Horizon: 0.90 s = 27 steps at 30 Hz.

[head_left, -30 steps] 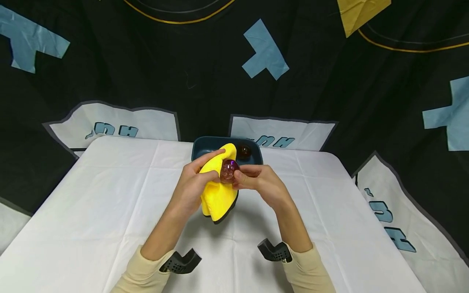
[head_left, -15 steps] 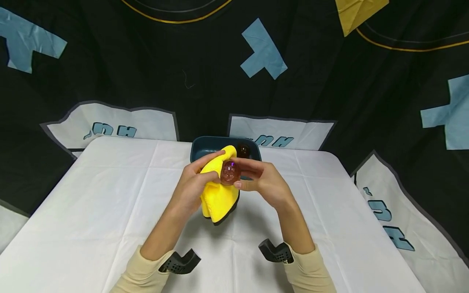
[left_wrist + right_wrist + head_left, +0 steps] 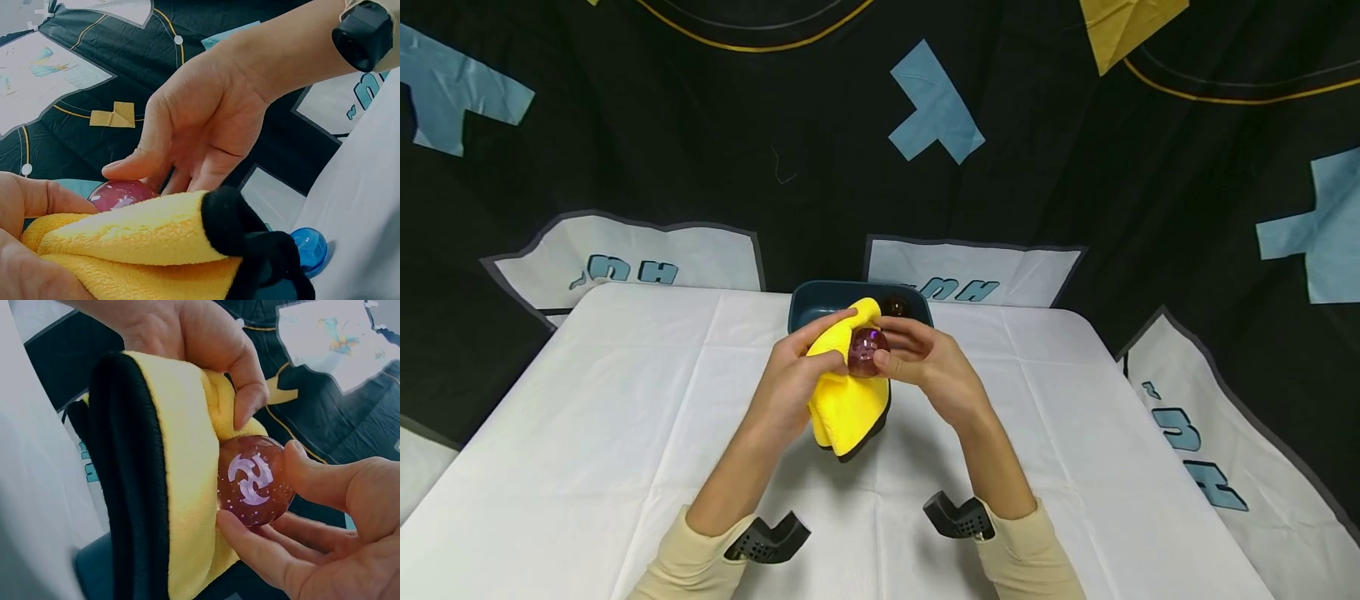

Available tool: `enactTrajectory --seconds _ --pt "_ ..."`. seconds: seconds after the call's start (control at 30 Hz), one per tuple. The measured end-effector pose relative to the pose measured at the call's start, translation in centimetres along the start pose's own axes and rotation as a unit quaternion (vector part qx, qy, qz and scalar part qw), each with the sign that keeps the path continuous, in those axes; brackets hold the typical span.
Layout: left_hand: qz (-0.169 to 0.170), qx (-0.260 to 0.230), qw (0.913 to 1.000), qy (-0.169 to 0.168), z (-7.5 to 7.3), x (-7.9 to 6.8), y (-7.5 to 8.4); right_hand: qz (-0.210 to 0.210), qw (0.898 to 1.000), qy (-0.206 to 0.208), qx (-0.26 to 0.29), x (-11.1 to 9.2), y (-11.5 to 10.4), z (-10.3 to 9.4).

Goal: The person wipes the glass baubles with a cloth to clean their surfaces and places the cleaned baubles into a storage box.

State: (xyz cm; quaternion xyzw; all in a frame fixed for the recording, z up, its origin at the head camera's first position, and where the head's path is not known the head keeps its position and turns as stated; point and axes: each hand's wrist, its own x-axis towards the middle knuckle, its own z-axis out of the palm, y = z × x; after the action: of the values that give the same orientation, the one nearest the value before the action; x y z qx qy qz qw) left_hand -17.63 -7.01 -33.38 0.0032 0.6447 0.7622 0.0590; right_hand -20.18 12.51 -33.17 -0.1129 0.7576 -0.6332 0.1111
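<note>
Lilac swirl (image 3: 250,480) marks the ball (image 3: 863,348) against yellow cloth (image 3: 848,410).

Singles, pairs and threes were what I counted over my feeds.
From my station I made it one bare left hand (image 3: 790,367) and one bare right hand (image 3: 943,375), two in all; one fluffy black-edged yellow cloth (image 3: 848,412); one translucent reddish-purple ball (image 3: 253,478) with a pale swirl, one glossy dark-brown ball (image 3: 895,307) and one see-through blue ball (image 3: 310,250), three balls altogether. I tallied one dark-teal rectangular bin (image 3: 816,302), one white-covered table (image 3: 587,417), two long beige sleeves (image 3: 700,546) and two black wrist devices (image 3: 767,542). On one black fabric backdrop (image 3: 737,125), the head feed gave me three angular light-blue patches (image 3: 936,104) and three white panels (image 3: 632,237) with blue lettering.
</note>
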Motion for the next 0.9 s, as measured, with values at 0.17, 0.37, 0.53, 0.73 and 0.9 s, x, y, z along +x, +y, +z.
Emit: enactTrajectory --seconds 0.17,0.37,0.53,0.73,0.9 --pt "0.0 -0.002 1.0 0.004 -0.1 0.0 0.0 -0.015 0.999 -0.03 0.037 -0.1 0.0 -0.2" --pt "0.009 -0.006 0.9999 -0.011 -0.1 -0.2 0.1 0.007 1.0 -0.018 0.012 -0.1 0.1 -0.5" --pt "0.006 0.0 0.9999 -0.008 0.1 -0.3 0.1 0.04 0.999 -0.011 0.002 0.2 0.1 -0.6" --pt "0.01 -0.01 0.9998 -0.012 0.1 -0.2 0.0 0.013 0.999 -0.035 0.008 0.1 0.2 -0.5" --pt "0.004 -0.003 0.9999 -0.01 0.1 -0.1 -0.1 -0.012 0.997 -0.069 0.026 0.0 0.3 -1.0"
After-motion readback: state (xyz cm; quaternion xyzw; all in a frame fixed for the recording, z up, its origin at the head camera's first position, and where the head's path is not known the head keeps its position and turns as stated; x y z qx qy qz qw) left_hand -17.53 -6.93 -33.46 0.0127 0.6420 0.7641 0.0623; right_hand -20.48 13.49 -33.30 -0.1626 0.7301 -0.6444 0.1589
